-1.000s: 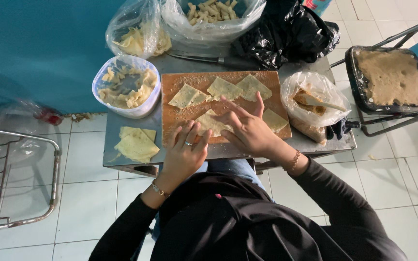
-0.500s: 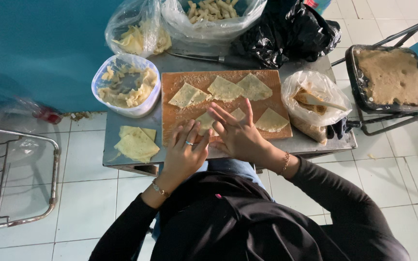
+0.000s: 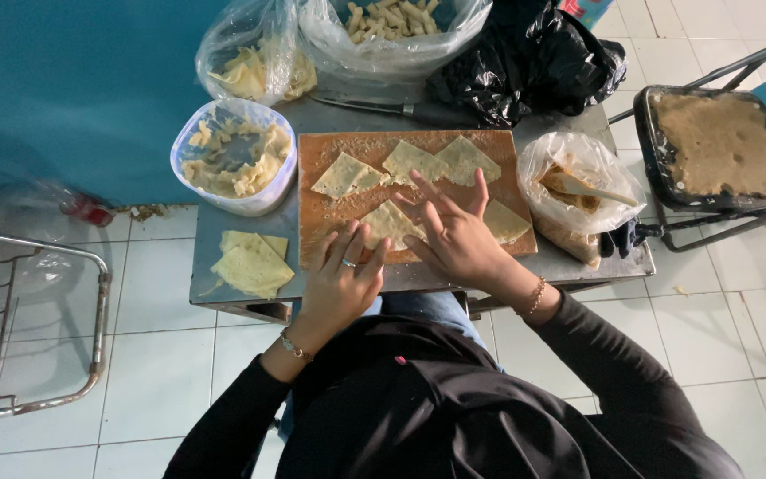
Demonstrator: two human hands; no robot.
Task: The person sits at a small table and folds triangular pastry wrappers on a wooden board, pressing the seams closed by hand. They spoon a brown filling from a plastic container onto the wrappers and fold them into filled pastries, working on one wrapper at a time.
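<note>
flat on the cutting board point(image 3: 330, 208), a dough wrapper point(image 3: 389, 223) lies under both open, pressing hands point(image 3: 401, 257).

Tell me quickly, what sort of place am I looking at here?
Probably a small home or street-food prep spot, not a full kitchen. A low metal table stands on a tiled floor against a blue wall, with dough sheets on a wooden board, bags of rolled snacks, and a tray of filling on a chair.
</note>
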